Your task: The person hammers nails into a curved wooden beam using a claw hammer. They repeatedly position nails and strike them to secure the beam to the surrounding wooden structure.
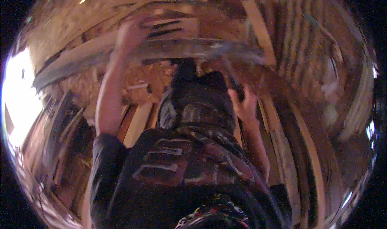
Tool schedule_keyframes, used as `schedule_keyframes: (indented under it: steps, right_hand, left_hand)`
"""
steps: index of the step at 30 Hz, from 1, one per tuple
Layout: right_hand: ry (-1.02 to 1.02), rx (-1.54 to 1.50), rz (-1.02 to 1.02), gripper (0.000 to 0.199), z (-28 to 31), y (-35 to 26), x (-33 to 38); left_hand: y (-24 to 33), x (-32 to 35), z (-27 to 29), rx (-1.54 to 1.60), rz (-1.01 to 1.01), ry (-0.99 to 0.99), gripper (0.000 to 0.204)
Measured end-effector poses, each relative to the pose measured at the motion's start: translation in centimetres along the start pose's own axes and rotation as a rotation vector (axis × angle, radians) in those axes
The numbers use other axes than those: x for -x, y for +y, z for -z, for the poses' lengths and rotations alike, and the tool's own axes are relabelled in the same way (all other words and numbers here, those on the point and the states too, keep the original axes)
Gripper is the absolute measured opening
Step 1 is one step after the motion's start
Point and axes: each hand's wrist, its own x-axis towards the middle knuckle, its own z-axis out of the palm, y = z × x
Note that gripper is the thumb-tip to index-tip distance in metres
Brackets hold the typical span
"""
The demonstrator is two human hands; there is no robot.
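- Two bare hands are at work: the right hand (245, 104) has its fingers and thumb wrapped around a dark-handled tool (237, 86), on the near side of the grey beam (177, 49), toward its right end.
- That closed grip sits low on the handle, probably to leave the shaft free to reach forward; its far end blurs against the beam, so neither its kind nor any contact can be told.
- The left hand (131, 32) reaches over the beam, left of its middle, to the pale board (187, 26) on the far side. Blur hides how far its fingers are spread and whether they grip or merely rest; the placing suggests steadying, well apart from the tool.
- Crosswise in front of the person lies the beam, perhaps so that both arms can reach it.
- Just on its near side are dark shoes (185, 72), one beside the other, seemingly for a close, balanced stance.
- Loose wood scraps (151, 80) litter the ground on the beam's near side, left of the shoes; they look dropped rather than arranged.
- Beyond its right end, long slats (298, 39) lie side by side, as if kept out of the working space.
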Motion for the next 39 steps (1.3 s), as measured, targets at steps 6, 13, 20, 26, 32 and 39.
schedule_keyframes:
  steps: [6,13,20,26,32,39]
  right_hand:
    - [0.223,-0.075,-0.183,0.062,2.0,-0.2,0.6]
    - [0.431,-0.324,-0.354,0.06,5.2,5.5,-3.1]
    - [0.375,-0.387,-0.079,0.035,5.3,-1.4,-7.0]
    - [0.049,0.298,0.318,0.048,5.6,-9.9,-11.3]
    - [-0.208,0.793,0.26,0.05,2.6,-10.9,-19.4]
    - [-0.486,0.809,0.674,0.054,-8.1,-14.6,-26.7]
  left_hand:
    - [6.9,2.2,-2.1,0.205,-0.398,-0.056,0.02]
    - [7.2,1.7,-4.5,0.062,-0.157,-0.004,0.026]
    - [3.3,-7.2,-13.2,-0.196,-0.162,-0.317,0.026]
    - [2.6,-5.6,-11.6,-0.458,-0.458,-0.354,0.038]
    - [-0.6,-7.4,-2.0,-0.023,-0.078,-0.198,0.069]
    - [-4.1,-2.3,5.4,0.236,-0.037,0.46,0.055]
